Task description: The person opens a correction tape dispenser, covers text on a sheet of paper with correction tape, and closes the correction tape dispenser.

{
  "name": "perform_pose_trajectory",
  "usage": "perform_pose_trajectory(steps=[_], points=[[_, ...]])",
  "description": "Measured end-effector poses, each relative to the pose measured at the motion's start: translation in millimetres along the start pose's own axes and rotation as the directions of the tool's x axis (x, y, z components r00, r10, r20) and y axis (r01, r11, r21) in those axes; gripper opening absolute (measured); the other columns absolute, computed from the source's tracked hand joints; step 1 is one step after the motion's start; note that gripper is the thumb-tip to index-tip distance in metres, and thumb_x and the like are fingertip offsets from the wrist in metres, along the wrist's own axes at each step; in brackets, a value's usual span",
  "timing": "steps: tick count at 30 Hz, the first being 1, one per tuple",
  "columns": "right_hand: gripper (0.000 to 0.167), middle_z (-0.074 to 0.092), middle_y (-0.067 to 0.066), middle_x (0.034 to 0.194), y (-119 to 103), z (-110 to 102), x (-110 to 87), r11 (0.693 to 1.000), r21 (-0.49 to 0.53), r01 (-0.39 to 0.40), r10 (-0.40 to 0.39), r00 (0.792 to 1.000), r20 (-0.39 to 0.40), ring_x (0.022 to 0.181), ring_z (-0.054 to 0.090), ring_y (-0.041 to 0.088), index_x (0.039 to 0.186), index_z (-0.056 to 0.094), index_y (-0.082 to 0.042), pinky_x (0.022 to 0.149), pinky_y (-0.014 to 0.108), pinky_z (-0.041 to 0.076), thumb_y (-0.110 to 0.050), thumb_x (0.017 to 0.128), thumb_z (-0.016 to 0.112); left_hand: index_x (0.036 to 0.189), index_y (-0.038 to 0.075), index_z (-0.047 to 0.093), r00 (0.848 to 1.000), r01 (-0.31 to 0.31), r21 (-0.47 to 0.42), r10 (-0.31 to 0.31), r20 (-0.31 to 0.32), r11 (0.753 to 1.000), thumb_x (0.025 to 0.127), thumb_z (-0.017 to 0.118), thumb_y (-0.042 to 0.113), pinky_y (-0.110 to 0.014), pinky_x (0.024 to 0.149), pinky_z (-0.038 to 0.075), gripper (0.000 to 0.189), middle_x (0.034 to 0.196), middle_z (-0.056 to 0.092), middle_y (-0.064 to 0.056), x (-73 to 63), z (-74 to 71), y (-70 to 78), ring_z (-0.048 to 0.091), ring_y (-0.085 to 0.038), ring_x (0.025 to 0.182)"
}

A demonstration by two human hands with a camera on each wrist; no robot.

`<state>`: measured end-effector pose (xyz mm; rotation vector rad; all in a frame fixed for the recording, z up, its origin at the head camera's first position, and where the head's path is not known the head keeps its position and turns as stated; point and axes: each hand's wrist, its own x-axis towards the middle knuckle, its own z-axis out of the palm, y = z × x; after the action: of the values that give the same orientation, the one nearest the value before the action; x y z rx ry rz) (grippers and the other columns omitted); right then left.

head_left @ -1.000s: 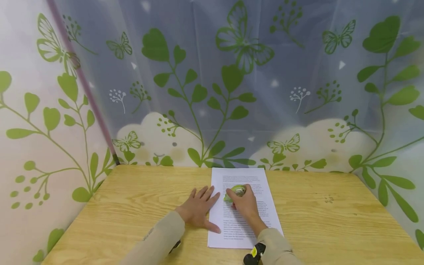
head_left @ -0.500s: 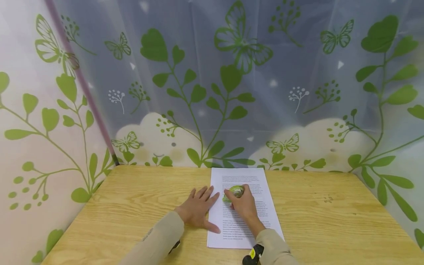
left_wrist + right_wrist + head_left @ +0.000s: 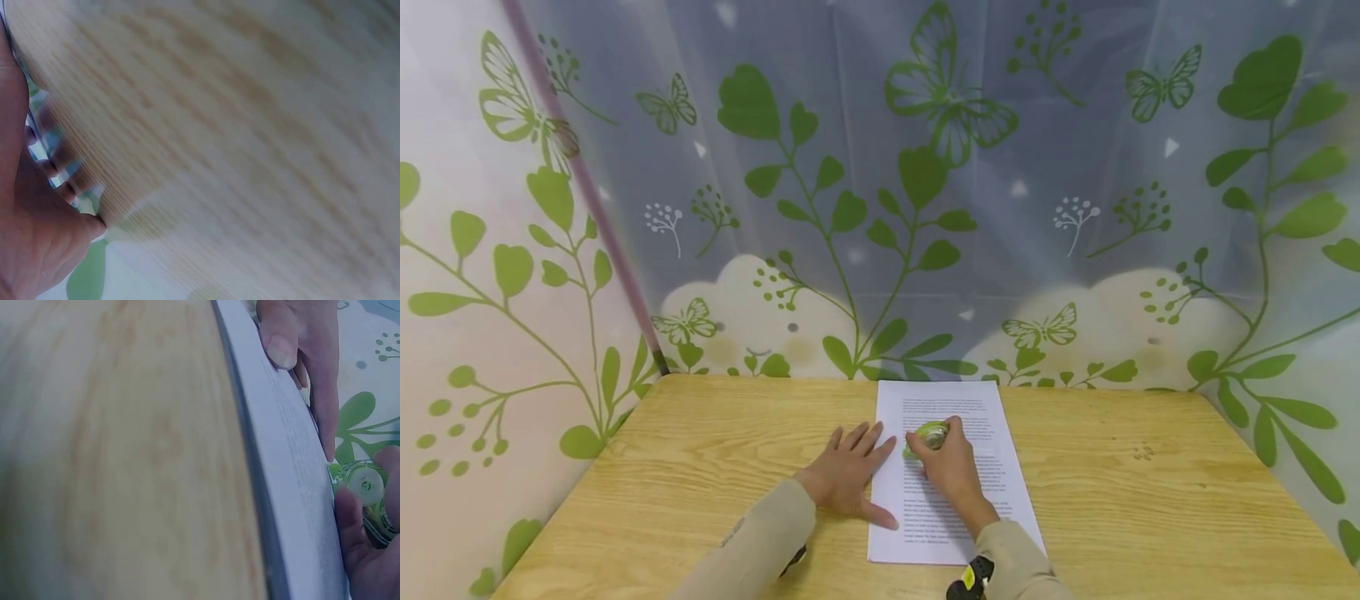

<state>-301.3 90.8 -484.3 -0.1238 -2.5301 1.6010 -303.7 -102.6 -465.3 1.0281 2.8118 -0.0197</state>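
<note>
Clock directions are read from the centre of the printed paper [image 3: 928, 517] in the head view, with 12 o'clock at the far side. Nearest, the beige right sleeve [image 3: 1015, 554] enters from 5 o'clock and the beige left sleeve [image 3: 752, 537] from 8 o'clock. A black wrist device [image 3: 972, 579] with a yellow label sits by the right sleeve at 6 o'clock.

The left hand [image 3: 847, 477] lies palm down at 9 o'clock. Its grip is wide: fingers spread, thumb and index fingertip resting on the paper's margin. The right hand [image 3: 953, 462] reaches over the paper. Its grip is narrow, holding the green tape dispenser [image 3: 934, 434] between thumb and fingers. The dispenser is over the paper, toward 11 o'clock; whether its tip touches the sheet cannot be told.

The wood-grain tabletop [image 3: 1097, 500] bears a brown mark [image 3: 1142, 452] at 3 o'clock. Farthest, at 12 o'clock, hangs a leaf-and-butterfly curtain [image 3: 880, 192].
</note>
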Motion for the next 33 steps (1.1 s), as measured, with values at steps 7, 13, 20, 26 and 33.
perform_pose_trajectory(steps=[7, 13, 20, 26, 33], points=[[0.056, 0.060, 0.018, 0.092, -1.0, -1.1, -0.1, 1.000, -0.024, 0.016, -0.016, 1.000, 0.006, 0.056, 0.060, 0.016, 0.118, 0.040, 0.002, 0.050, 0.028, 0.051, -0.031, 0.086, 0.072, 0.154, 0.015, 0.018, 1.000, 0.006, -0.006, -0.006, 0.000, 1.000, 0.069, 0.048, 0.085, -0.060, 0.108, 0.014, 0.114, 0.158, 0.010, -0.015, -0.2, 0.6, 1.1, 0.011, -0.036, 0.142], [0.055, 0.061, 0.016, 0.090, -1.4, -1.0, 0.0, 0.996, -0.073, 0.042, -0.043, 0.999, -0.015, 0.064, 0.062, 0.018, 0.115, 0.042, 0.001, 0.059, 0.031, 0.052, -0.031, 0.084, 0.073, 0.154, 0.015, 0.018, 1.000, 0.005, 0.004, -0.005, -0.003, 1.000, 0.069, 0.047, 0.086, -0.060, 0.108, 0.014, 0.114, 0.158, 0.010, -0.014, 0.0, 1.0, 0.8, 0.012, -0.035, 0.142], [0.052, 0.061, 0.012, 0.089, 0.0, -2.2, -0.4, 0.991, -0.113, 0.067, -0.071, 0.997, -0.036, 0.078, 0.062, 0.023, 0.112, 0.043, 0.000, 0.072, 0.039, 0.050, -0.031, 0.083, 0.074, 0.154, 0.016, 0.018, 1.000, 0.003, 0.006, -0.003, -0.009, 1.000, 0.068, 0.046, 0.087, -0.060, 0.108, 0.014, 0.115, 0.158, 0.010, -0.014, 1.2, 3.5, 0.1, 0.012, -0.035, 0.142], [0.055, 0.061, 0.015, 0.091, 2.5, -4.2, 0.1, 0.992, -0.113, 0.046, -0.049, 0.998, -0.026, 0.071, 0.062, 0.020, 0.115, 0.042, 0.001, 0.062, 0.033, 0.052, -0.032, 0.084, 0.073, 0.154, 0.016, 0.017, 1.000, 0.011, -0.007, -0.011, -0.008, 1.000, 0.067, 0.044, 0.088, -0.059, 0.109, 0.013, 0.116, 0.158, 0.009, -0.014, 2.8, 5.6, -0.4, 0.011, -0.034, 0.143], [0.056, 0.061, 0.015, 0.090, 4.0, -5.6, 1.0, 0.992, -0.121, 0.040, -0.044, 0.999, -0.026, 0.067, 0.061, 0.019, 0.116, 0.043, 0.000, 0.059, 0.032, 0.051, -0.033, 0.084, 0.073, 0.154, 0.016, 0.018, 1.000, 0.015, -0.006, -0.015, -0.012, 1.000, 0.067, 0.046, 0.088, -0.059, 0.109, 0.012, 0.116, 0.158, 0.010, -0.014, 2.5, 5.9, -1.3, 0.011, -0.034, 0.143]])
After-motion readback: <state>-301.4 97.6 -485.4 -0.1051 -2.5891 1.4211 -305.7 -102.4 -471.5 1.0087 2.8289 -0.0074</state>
